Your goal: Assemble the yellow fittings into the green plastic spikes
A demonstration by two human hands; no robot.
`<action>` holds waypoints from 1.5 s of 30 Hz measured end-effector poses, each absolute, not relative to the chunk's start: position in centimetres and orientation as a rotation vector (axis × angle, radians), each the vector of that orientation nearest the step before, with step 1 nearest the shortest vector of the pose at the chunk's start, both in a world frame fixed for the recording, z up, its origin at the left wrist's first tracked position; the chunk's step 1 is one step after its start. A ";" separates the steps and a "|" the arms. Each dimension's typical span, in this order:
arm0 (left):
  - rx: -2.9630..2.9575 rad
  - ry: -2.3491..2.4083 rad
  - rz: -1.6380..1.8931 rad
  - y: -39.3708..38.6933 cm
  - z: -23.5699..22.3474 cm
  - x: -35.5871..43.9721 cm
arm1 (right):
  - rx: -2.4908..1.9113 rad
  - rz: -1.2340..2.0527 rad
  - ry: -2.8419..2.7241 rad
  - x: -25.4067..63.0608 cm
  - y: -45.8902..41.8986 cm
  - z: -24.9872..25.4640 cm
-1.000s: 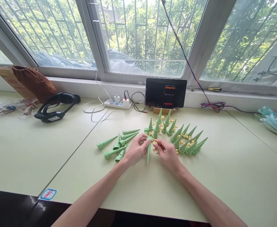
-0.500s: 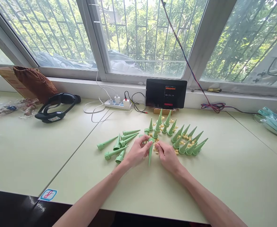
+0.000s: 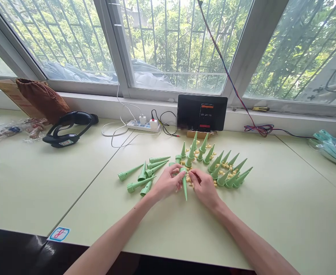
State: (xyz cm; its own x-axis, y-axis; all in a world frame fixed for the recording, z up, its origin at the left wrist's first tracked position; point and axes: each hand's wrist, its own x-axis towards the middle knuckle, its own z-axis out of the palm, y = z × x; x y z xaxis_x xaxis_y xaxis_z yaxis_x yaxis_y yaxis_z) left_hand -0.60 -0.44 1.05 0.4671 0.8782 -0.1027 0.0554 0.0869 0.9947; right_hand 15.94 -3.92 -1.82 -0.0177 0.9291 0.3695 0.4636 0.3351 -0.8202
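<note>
In the head view my left hand [image 3: 168, 181] is closed around the capped upper end of a green plastic plant-watering spike [image 3: 184, 189], whose tip points down toward me. Close on its right, my right hand [image 3: 204, 185] is pinched; what its fingertips hold, if anything, is hidden. Small yellow plastic valve pieces [image 3: 188, 178] show between the two hands, partly covered. Left of my hands lie several loose green spikes [image 3: 139, 184]. Behind and to the right, many more spikes [image 3: 222, 179] stand tip up, with yellow valves [image 3: 229, 175] among them.
A tablet [image 3: 188, 110] showing a timer leans at the window sill. Left of it are a power strip [image 3: 145, 125] with cables, a black headset [image 3: 67, 131] and a brown pouch [image 3: 42, 97]. Bundled cable [image 3: 259, 130] and plastic bags [image 3: 330, 147] lie right.
The held spike's tip has swung slightly to the right. My right fingertips have drawn a little away from the spike's cap. The other spikes stay put.
</note>
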 end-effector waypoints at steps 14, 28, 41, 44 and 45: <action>1.299 0.768 0.657 0.1 0.1 -1.1 | -1.241 0.611 -1.577 15.9 -4.0 -1.4; 1.557 0.855 0.777 -0.3 0.0 -0.8 | -1.224 0.789 -1.434 15.9 -4.2 -1.4; 1.641 0.889 0.871 -0.5 -0.4 -0.4 | -1.181 1.009 -1.269 16.0 -3.9 -1.6; 1.594 0.878 0.885 -0.2 -0.3 -0.5 | -1.194 0.906 -1.337 15.9 -4.1 -1.3; 1.568 0.866 0.890 -0.2 -0.2 -0.5 | -1.190 0.883 -1.351 15.8 -4.2 -1.2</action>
